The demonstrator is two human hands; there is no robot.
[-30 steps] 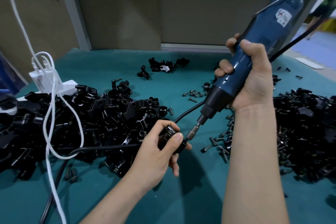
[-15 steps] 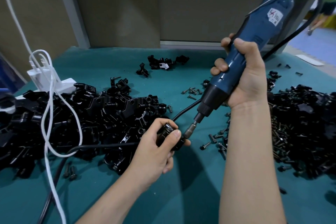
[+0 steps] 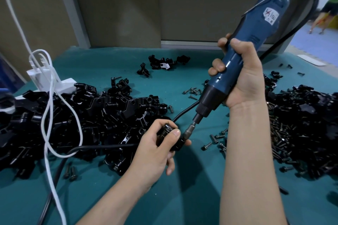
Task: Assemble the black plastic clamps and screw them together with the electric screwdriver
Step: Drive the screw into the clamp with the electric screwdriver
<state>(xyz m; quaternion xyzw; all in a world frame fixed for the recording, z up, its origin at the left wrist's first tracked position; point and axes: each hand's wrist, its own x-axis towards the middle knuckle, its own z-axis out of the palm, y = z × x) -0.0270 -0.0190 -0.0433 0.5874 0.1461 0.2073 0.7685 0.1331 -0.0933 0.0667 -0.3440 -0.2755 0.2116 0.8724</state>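
Note:
My left hand (image 3: 155, 149) grips a small black plastic clamp (image 3: 169, 134) just above the green table, thumb on top. My right hand (image 3: 241, 76) holds the blue electric screwdriver (image 3: 243, 45) tilted down to the left. Its metal bit (image 3: 190, 129) meets the right end of the clamp. Most of the clamp is hidden by my fingers.
A big heap of black clamps (image 3: 82, 122) lies left, a mixed heap of clamp parts and screws (image 3: 301, 129) right. Loose screws (image 3: 215, 140) are scattered by my right forearm. A white charger and cable (image 3: 45, 82) and a black cord (image 3: 102, 147) cross the left side. More clamps (image 3: 164, 64) lie further back.
Both hands and the screwdriver have shifted slightly left in view. The bit stays on the clamp and neither grip has changed.

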